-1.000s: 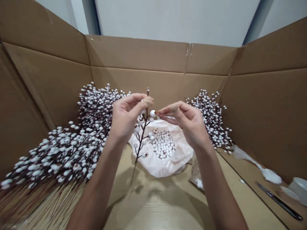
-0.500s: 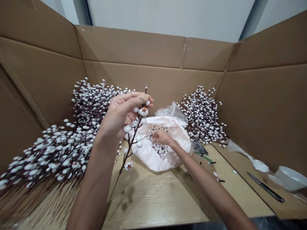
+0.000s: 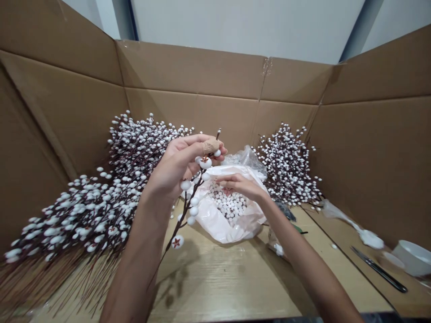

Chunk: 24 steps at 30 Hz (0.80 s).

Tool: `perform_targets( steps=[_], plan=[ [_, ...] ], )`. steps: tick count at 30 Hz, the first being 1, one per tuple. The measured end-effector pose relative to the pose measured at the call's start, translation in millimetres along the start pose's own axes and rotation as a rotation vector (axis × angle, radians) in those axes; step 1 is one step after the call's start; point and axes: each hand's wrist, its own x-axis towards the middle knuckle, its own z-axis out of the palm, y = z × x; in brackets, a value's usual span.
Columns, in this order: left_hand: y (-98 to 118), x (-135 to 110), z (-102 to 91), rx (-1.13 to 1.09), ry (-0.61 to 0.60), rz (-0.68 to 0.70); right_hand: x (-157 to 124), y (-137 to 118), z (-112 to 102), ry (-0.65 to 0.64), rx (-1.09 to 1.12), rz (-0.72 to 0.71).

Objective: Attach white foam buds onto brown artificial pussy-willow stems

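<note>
My left hand (image 3: 193, 157) is closed around the upper part of an artificial berry stem (image 3: 180, 215), pinching it between thumb and fingers. A tan strip of tape or bandage wraps the thumb. The brown stem slants down toward me, carrying white berries, two of them with reddish star marks. To the right, my right hand (image 3: 240, 186) hovers over an open whitish plastic bag (image 3: 215, 229) of loose white berries (image 3: 232, 206). Its fingers point left, held close together; whatever they pinch, if anything, is too small to make out.
Piles of white-berried stems lie at left (image 3: 90, 206) and back right (image 3: 289, 166). Cardboard walls (image 3: 202, 107) surround the table (image 3: 218, 278). On the right are a black-handled blade (image 3: 380, 269), a white bowl (image 3: 412, 255) and a white-tipped plastic-wrapped item (image 3: 370, 237).
My right hand has lifted from among the loose berries and moved slightly up, its fingers now straighter. My left hand still grips the stem. The view has shifted slightly.
</note>
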Motion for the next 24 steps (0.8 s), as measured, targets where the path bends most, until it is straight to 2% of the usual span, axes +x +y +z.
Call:
perform_targets(
  steps=[3,7,11,16,19,24],
  plan=[
    [-2,-1,-0.5,-0.016,-0.007,-0.016,-14,-27,-17,-0.022,0.442,-0.037],
    [-1,-2,0.8,-0.020,-0.013,-0.027,-31,-59,-28,0.022,0.662,-0.168],
    [4,-5,4.5,-0.016,-0.058,-0.055,-42,-79,-25,0.119,0.733,-0.302],
    [5,-8,8.9,0.012,-0.105,-0.032,-48,-90,-14,0.218,0.752,-0.433],
    [3,-8,11.1,0.003,-0.153,0.001,-52,-93,-8,0.253,0.729,-0.501],
    [2,-9,14.9,0.020,-0.172,-0.020,-59,-95,-5,0.249,0.672,-0.574]
  ],
)
